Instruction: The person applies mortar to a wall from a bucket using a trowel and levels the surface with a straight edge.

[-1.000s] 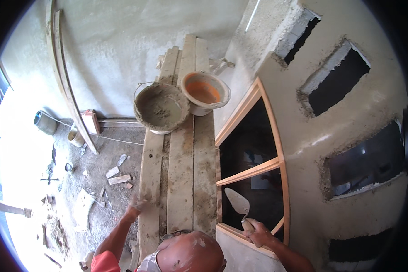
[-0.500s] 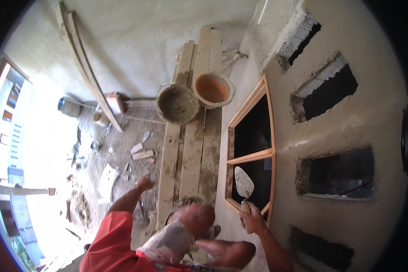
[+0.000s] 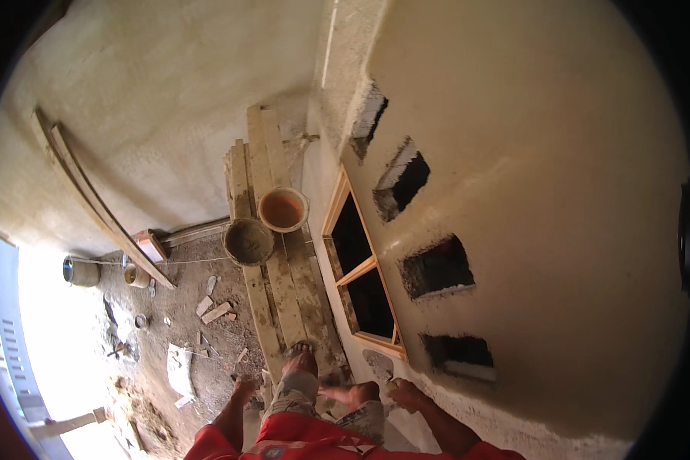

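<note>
My right hand (image 3: pixel 406 395) grips a trowel (image 3: pixel 378 362) beside the wall, right of the plank platform. The trowel's grey blade points upward in the picture; its handle is mostly covered. My left hand (image 3: pixel 244 389) hangs at the platform's left side, its fingers too small and blurred to read. My bare foot (image 3: pixel 300 356) rests on the long, stained planks (image 3: pixel 287 299). Farther along them stand a grey bucket of mortar (image 3: pixel 248 244) and a pale bucket with orange inside (image 3: pixel 282 205), side by side.
The right wall (image 3: pixel 560 230) has several rough openings and a wooden window frame (image 3: pixel 376 307). Two long boards (image 3: pixel 100 192) lean on the back wall. On the dirt floor (image 3: pixel 222 345) below lie containers, brick pieces and a pale sack (image 3: pixel 180 368). The left side is bright and open.
The view has shifted: buckets and openings now look smaller, and more plastered wall shows. My legs and foot have come into sight. Both hands sit lower in the picture; the trowel remains held.
</note>
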The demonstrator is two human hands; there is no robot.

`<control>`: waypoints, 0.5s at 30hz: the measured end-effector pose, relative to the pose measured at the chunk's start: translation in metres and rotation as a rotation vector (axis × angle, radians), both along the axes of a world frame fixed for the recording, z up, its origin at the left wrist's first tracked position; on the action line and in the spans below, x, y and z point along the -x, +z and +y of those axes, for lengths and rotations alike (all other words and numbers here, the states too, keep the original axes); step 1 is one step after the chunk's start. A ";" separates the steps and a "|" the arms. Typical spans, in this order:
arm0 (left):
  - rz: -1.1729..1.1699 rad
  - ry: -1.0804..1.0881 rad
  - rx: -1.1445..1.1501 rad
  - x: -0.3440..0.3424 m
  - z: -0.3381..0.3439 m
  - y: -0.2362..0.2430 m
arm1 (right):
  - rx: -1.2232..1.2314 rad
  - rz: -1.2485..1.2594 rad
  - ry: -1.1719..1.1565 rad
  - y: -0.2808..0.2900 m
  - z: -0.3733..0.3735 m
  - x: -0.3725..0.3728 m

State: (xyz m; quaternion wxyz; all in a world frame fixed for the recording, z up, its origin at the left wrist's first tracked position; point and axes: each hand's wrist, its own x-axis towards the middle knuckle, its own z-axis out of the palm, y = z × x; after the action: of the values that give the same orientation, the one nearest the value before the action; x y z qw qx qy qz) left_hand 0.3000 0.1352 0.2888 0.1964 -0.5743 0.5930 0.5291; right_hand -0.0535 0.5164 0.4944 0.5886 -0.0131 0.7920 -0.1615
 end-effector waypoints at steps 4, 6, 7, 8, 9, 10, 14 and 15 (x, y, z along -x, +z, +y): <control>-0.069 0.214 -0.196 -0.002 -0.019 0.047 | -0.073 -0.015 -0.124 0.024 0.040 -0.009; 0.074 0.299 -0.216 0.000 -0.032 0.066 | -0.048 -0.024 -0.282 0.035 0.061 -0.018; 0.089 0.334 -0.227 0.005 -0.041 0.074 | -0.038 -0.063 -0.355 0.040 0.072 -0.022; 0.093 0.206 -0.226 0.010 -0.052 0.081 | -0.056 -0.048 -0.403 0.044 0.081 -0.026; 0.138 0.300 -0.301 0.019 -0.063 0.087 | -0.057 -0.057 -0.432 0.048 0.090 -0.032; 0.246 0.296 -0.330 0.028 -0.073 0.094 | -0.057 -0.105 -0.579 0.051 0.098 -0.036; 0.197 0.263 -0.216 0.075 -0.101 0.116 | -0.098 0.148 -0.536 0.061 0.115 -0.066; 0.183 0.181 -0.220 0.091 -0.108 0.121 | -0.090 0.171 -0.587 0.064 0.117 -0.076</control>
State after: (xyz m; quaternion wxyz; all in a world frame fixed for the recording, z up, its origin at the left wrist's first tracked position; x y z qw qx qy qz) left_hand 0.2093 0.0271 0.4102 0.1549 -0.5495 0.4928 0.6566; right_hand 0.0227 0.6329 0.5586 0.4479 0.2289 0.8150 -0.2877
